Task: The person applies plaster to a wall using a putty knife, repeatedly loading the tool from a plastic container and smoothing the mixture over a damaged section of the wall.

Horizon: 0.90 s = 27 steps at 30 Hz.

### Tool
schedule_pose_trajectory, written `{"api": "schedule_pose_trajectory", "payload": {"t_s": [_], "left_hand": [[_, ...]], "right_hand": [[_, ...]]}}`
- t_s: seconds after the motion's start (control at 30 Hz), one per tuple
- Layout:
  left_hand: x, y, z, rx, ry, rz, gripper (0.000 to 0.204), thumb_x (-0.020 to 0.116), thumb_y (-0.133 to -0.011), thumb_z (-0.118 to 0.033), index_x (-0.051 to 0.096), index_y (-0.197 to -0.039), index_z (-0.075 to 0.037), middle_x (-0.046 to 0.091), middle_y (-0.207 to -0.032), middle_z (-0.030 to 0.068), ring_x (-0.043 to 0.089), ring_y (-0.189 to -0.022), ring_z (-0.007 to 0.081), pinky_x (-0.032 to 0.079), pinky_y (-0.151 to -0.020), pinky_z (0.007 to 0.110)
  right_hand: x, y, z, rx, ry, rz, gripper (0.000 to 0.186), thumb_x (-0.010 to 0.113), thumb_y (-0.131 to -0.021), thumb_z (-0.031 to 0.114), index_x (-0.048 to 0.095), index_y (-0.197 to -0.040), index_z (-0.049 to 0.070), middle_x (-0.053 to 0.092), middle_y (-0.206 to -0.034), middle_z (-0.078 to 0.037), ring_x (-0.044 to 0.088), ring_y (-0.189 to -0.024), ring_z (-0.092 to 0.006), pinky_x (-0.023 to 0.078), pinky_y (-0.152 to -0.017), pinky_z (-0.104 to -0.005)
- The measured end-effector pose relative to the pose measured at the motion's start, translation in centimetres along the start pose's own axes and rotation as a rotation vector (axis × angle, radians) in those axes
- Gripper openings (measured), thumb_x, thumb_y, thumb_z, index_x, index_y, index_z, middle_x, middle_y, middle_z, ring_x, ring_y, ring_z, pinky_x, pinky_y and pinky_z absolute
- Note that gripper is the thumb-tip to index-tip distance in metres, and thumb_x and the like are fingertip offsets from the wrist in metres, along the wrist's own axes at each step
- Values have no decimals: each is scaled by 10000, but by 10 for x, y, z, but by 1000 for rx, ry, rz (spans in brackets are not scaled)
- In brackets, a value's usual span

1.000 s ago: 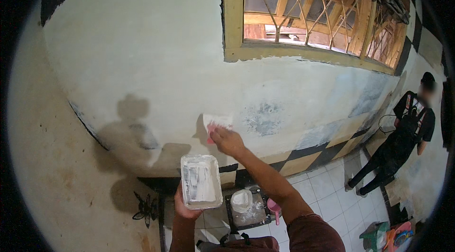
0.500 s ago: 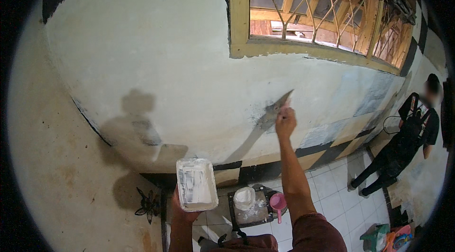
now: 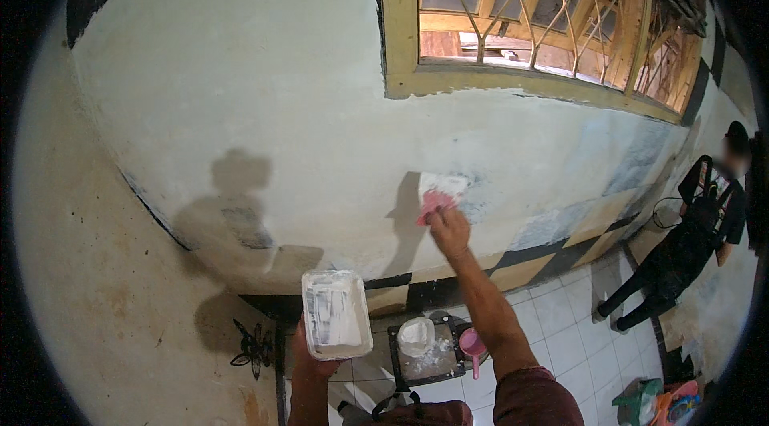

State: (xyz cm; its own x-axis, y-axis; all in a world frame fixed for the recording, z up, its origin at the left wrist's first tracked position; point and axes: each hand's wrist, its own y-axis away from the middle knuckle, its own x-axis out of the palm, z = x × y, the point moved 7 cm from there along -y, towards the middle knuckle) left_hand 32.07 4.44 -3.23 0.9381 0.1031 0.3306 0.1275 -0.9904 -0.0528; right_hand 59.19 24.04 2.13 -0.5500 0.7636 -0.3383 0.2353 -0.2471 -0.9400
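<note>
My right hand (image 3: 450, 232) is closed around a pink putty scraper (image 3: 437, 200), whose pale blade lies against the white wall (image 3: 280, 90) below the window. Just right of the blade, a dark patch (image 3: 478, 195) shows on the wall. Low and close to me, my left hand (image 3: 311, 363) grips a white rectangular tray (image 3: 346, 343) from beneath and the side. White paste smears the tray's inside; most of the left fingers are hidden under it.
A yellow-framed window (image 3: 400, 42) with metal bars is at upper right. Below stands a small dark table (image 3: 424, 370) with a white tub (image 3: 415, 336) and a pink dipper (image 3: 473, 341). A person (image 3: 681, 242) stands at right, near a green container (image 3: 638, 402).
My right hand has swung left along the wall with the scraper, whose blade now faces me and lies over part of the dark patch. The tray has barely moved.
</note>
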Motion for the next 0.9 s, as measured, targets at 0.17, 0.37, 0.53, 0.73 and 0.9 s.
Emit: {"api": "schedule_pose_trajectory", "payload": {"t_s": [0.17,0.37,0.53,0.73,0.9], "left_hand": [[-4,-2,23,-143,349,10,457,365,-990,-399,554,-1285,-106,626,-1225,89,624,-1091,304,519,-908,514],[0,-3,8,-63,229,27,482,358,-991,-395,521,-1322,-84,600,-1267,113,598,-1139,316,484,-963,522],[26,1,2,-267,695,31,493,352,-990,-385,500,-1347,-80,579,-1301,128,576,-1174,324,450,-1010,519],[26,-1,12,-303,765,-7,489,355,-989,-377,503,-1349,-81,577,-1308,125,570,-1184,322,447,-1012,507],[24,2,9,-272,735,26,475,386,-987,-373,514,-1339,-81,577,-1311,122,561,-1197,312,430,-1027,498]], "right_hand": [[10,52,-58,-160,197,215,143,643,-748,142,596,-882,122,582,-895,-47,584,-795,-258,454,-652,-421],[-34,85,-76,200,139,149,110,646,-779,68,569,-857,67,556,-783,-119,569,-727,-329,454,-622,-455],[-69,14,-116,612,28,-210,92,618,-767,1,534,-736,20,504,-711,-163,526,-666,-375,439,-586,-446],[13,-35,-62,456,-80,-182,109,612,-801,68,656,-901,71,646,-913,-148,627,-827,-347,508,-725,-412],[100,-2,88,125,-262,462,308,599,-796,78,599,-1102,112,625,-1046,-145,623,-982,-331,549,-734,-437]]}}
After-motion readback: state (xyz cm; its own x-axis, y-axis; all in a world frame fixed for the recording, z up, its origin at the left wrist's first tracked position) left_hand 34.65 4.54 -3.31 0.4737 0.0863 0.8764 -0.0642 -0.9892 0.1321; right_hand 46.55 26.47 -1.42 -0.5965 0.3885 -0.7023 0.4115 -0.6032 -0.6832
